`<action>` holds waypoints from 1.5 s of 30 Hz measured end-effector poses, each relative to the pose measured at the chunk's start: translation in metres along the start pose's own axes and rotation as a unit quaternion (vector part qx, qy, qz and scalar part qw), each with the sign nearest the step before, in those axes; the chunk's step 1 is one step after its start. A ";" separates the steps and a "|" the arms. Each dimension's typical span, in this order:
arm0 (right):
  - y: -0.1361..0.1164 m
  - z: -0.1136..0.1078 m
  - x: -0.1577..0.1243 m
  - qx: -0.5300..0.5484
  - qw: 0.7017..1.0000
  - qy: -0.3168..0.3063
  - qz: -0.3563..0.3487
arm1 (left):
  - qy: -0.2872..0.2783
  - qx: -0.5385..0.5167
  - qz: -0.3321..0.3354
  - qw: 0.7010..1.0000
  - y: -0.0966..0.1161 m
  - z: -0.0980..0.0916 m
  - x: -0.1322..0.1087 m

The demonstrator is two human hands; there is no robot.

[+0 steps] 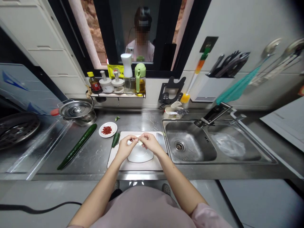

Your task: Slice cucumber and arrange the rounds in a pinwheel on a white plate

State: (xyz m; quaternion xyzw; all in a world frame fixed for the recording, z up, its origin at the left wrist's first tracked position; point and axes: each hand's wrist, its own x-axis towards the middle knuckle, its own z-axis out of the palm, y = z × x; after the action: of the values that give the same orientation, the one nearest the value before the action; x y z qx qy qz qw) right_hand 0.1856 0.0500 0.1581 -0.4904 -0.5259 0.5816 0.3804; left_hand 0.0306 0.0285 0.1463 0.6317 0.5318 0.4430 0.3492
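Over a white plate [140, 156] my left hand [127, 146] and my right hand [150, 143] meet, fingertips pinched together. Between them is a small pale piece [140, 143], too small to name; it sits at my right fingertips, and the left fingertips touch or nearly touch it. The plate rests on a light cutting board [123, 166]. A knife blade [161, 139] lies at the board's right side. At its upper left is a short cucumber piece [115, 139], beside a small white dish [114, 125] of chopped red bits [106, 130].
A long cucumber [78, 146] lies on the steel counter at left, near a lidded pot [80, 112]. The double sink [190, 148] is at right, with a faucet [213, 114]. A bottle rack [114, 94] hangs below the window.
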 end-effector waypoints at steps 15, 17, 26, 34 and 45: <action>0.000 0.004 -0.001 0.096 0.992 -0.038 0.077 | -0.013 0.187 0.102 0.977 0.008 -0.008 -0.001; 0.000 0.003 -0.001 0.128 0.986 -0.046 0.093 | -0.002 0.209 0.124 0.970 0.007 -0.007 -0.003; -0.003 0.000 -0.003 0.145 0.977 -0.055 0.148 | 0.048 0.248 0.120 0.960 0.000 0.001 -0.009; 0.007 0.000 -0.003 0.108 0.985 -0.055 0.123 | 0.051 -0.024 -0.079 0.995 -0.020 0.013 -0.021; 0.041 -0.008 0.005 -0.002 0.989 -0.073 0.129 | -0.040 -0.173 -0.270 0.946 -0.036 0.018 -0.009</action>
State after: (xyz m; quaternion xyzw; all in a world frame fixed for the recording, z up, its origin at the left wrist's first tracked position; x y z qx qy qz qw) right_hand 0.1951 0.0505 0.1167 -0.5108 -0.4856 0.6594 0.2617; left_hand 0.0335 0.0274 0.1052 0.4118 0.5829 0.3915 0.5808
